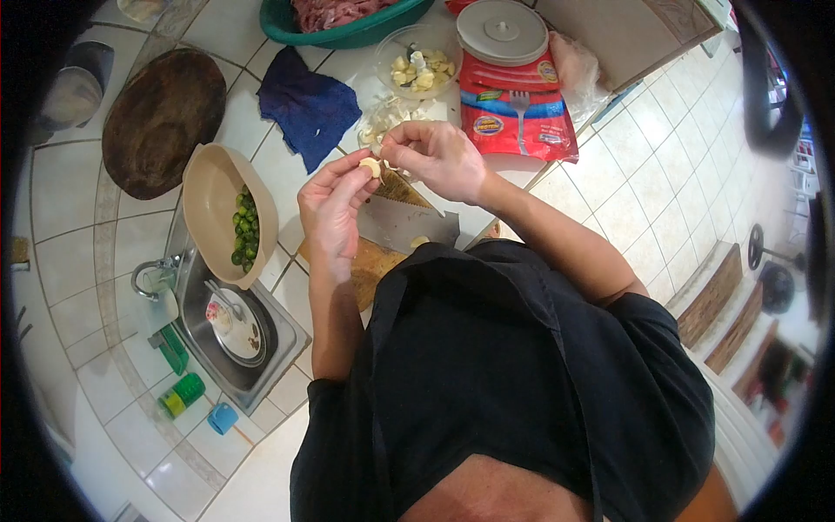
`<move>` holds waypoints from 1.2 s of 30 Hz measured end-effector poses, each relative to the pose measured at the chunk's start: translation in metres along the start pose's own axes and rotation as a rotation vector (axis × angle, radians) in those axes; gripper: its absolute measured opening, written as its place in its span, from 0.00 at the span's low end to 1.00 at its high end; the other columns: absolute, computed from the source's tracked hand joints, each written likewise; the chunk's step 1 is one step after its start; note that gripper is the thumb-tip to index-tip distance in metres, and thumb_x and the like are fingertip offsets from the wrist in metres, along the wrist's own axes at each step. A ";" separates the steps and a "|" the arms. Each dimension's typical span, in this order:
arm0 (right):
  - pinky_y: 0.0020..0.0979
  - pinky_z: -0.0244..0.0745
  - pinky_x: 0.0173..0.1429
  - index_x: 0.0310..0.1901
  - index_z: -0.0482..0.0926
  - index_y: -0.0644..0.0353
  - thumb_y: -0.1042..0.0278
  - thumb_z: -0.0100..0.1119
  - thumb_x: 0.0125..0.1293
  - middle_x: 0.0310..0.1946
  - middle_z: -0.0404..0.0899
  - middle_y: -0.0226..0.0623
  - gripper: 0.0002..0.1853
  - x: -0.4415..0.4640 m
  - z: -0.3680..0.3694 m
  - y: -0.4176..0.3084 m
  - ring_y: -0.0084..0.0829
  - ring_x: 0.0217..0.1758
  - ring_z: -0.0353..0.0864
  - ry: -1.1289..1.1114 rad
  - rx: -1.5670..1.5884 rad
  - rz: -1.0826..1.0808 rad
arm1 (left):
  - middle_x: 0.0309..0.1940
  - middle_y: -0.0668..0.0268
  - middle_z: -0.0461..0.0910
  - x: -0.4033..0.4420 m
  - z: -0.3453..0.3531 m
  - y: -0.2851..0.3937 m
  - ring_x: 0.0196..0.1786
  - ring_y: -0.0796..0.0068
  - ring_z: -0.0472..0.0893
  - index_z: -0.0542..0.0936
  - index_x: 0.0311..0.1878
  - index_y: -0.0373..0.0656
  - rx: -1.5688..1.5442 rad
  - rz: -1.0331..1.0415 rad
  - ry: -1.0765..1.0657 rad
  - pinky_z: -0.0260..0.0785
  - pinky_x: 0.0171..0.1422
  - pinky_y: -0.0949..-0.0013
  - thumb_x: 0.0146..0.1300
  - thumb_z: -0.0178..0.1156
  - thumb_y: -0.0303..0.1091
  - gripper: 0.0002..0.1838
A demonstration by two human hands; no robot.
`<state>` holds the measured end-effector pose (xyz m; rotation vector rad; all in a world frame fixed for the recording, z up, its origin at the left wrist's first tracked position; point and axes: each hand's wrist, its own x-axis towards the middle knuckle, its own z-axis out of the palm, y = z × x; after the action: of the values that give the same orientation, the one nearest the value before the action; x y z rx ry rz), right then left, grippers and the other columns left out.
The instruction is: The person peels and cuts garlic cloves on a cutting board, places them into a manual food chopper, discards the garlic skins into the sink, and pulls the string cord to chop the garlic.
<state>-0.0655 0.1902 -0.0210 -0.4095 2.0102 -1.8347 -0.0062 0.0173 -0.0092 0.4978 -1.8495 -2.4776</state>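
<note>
My left hand [335, 204] holds a pale garlic clove [371, 166] between thumb and fingers. Close beside it on the right, my right hand [435, 159] is pinched at the clove's edge; whatever its fingertips grip is too small to name. Beneath the hands, a wide metal blade [404, 224] lies on a wooden cutting board [370, 261]. Just beyond them is a heap of papery garlic skins [396, 115]. Behind the skins stands a clear bowl [452, 76] with peeled cloves.
A blue cloth [306, 106], a beige dish [202, 196] of green pieces and a round wooden board [161, 122] are left. A sink [204, 335] holds dishes. A teal basin [348, 36] of meat stands behind; red packages [513, 117] and a lidded container [502, 33] are right.
</note>
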 end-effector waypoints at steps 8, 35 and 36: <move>0.29 0.78 0.44 0.42 0.83 0.68 0.60 0.60 0.66 0.32 0.85 0.41 0.16 0.000 -0.002 -0.001 0.24 0.35 0.83 0.038 0.081 0.003 | 0.42 0.59 0.84 0.000 -0.003 0.000 0.42 0.72 0.84 0.80 0.53 0.32 -0.027 -0.076 -0.115 0.79 0.48 0.73 0.67 0.58 0.25 0.13; 0.24 0.76 0.34 0.40 0.83 0.66 0.65 0.62 0.65 0.28 0.85 0.36 0.11 0.006 0.004 0.009 0.19 0.29 0.81 0.070 -0.018 -0.147 | 0.41 0.49 0.85 -0.017 0.027 0.005 0.46 0.70 0.85 0.68 0.66 0.38 0.496 0.349 0.091 0.78 0.52 0.71 0.63 0.61 0.19 0.27; 0.24 0.76 0.34 0.40 0.83 0.66 0.65 0.62 0.65 0.28 0.85 0.36 0.11 0.006 0.004 0.009 0.19 0.29 0.81 0.071 -0.018 -0.147 | 0.43 0.48 0.84 -0.015 0.024 0.006 0.47 0.69 0.84 0.66 0.67 0.35 0.361 0.299 0.044 0.78 0.53 0.71 0.63 0.60 0.17 0.28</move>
<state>-0.0685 0.1853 -0.0306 -0.5167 2.0953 -1.9444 0.0009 0.0405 0.0065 0.2510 -2.1763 -1.9423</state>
